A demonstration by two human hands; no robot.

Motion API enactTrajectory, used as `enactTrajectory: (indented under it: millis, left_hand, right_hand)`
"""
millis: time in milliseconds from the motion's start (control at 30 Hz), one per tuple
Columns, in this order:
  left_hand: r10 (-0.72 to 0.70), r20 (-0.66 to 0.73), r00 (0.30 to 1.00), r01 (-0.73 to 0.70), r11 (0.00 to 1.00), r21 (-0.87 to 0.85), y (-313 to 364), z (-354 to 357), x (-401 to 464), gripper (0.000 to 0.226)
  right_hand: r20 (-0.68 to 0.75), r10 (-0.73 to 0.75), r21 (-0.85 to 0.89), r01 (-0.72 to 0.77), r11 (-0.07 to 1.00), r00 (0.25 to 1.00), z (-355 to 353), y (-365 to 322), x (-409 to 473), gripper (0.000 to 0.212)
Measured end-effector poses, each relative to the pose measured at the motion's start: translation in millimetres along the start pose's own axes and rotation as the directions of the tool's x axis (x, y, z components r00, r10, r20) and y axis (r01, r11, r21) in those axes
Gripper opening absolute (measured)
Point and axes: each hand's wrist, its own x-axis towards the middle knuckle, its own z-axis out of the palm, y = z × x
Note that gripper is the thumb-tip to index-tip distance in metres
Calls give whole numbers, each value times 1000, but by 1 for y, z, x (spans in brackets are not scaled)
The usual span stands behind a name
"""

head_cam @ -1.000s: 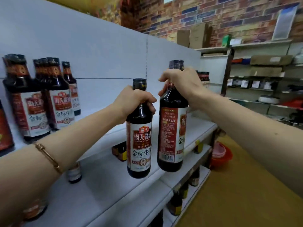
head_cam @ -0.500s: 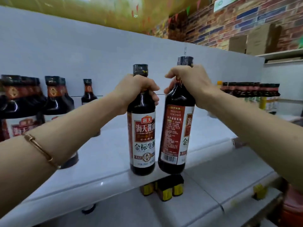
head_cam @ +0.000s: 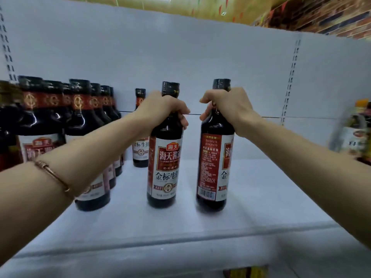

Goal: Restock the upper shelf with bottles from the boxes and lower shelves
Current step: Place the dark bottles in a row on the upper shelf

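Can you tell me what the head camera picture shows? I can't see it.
Two hands each hold a dark soy sauce bottle by the neck on a white upper shelf: the left hand holds the left bottle, the right hand the right bottle. More of the same bottles stand in rows to the left.

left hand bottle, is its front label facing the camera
Yes, the soy sauce bottle in the left hand shows its front brand label, while the right hand's bottle shows its barcode side.

bottles (head_cam: 163, 157): dark brown, red-white labels | shelf (head_cam: 261, 197): white | bracelet (head_cam: 54, 175): rose-gold
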Motion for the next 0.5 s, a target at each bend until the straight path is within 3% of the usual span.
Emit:
enactTrajectory:
  millis: [133, 267, 433, 500]
  left_hand:
    - [-40, -125, 991, 39, 999, -13, -10, -10, 11, 15]
    - [-19, -127, 992, 25, 999, 45, -14, -13, 16, 16]
    - [110, -220, 969, -38, 950, 309, -22, -12, 8, 16]
    - [142, -292, 946, -20, 923, 383, -25, -10, 3, 29]
  right_hand:
    - [55, -32, 18, 31, 999, 998, 20, 19, 24, 21]
    - [18, -106, 4, 106, 994, 994, 33, 35, 47, 22]
    - [42, -174, 23, 173, 985, 984, 42, 42, 59, 26]
    - [74, -188, 81, 182, 980, 979, 42, 44, 61, 28]
